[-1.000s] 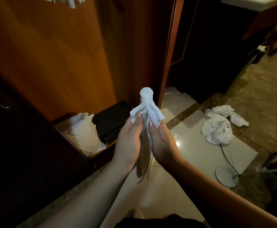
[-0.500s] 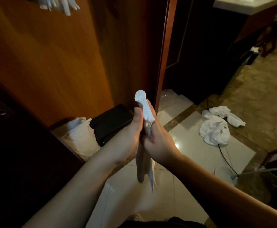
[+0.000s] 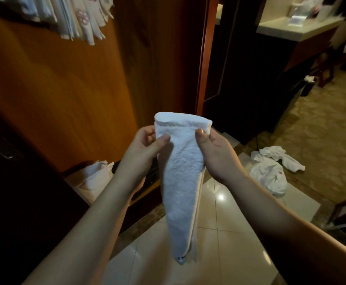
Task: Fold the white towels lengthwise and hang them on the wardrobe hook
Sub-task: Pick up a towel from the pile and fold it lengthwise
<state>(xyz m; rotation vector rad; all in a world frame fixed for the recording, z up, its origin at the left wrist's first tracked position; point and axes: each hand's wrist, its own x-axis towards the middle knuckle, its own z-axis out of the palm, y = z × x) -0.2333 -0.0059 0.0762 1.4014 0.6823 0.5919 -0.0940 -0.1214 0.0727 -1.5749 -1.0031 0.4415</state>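
Observation:
A white towel [image 3: 180, 177], folded into a long narrow strip, hangs in front of me from its top edge down to about knee height. My left hand [image 3: 145, 149] pinches its top left corner between thumb and fingers. My right hand [image 3: 213, 151] pinches the top right corner, thumb on the near face. Several white towels [image 3: 75, 17] hang against the wooden wardrobe door [image 3: 65, 89] at the top left; the hook itself is hidden behind them.
Crumpled white towels [image 3: 270, 173] lie on the tiled floor at the right. A white bag [image 3: 96, 177] sits in the wardrobe's bottom beside a dark box. A red-brown door frame [image 3: 203, 58] stands behind the towel. A counter [image 3: 295, 29] is at the far right.
My hands have moved apart and spread the towel's top edge wide; before, they pressed it together as a narrow bunch. The view has tilted up, so the hanging towels show more.

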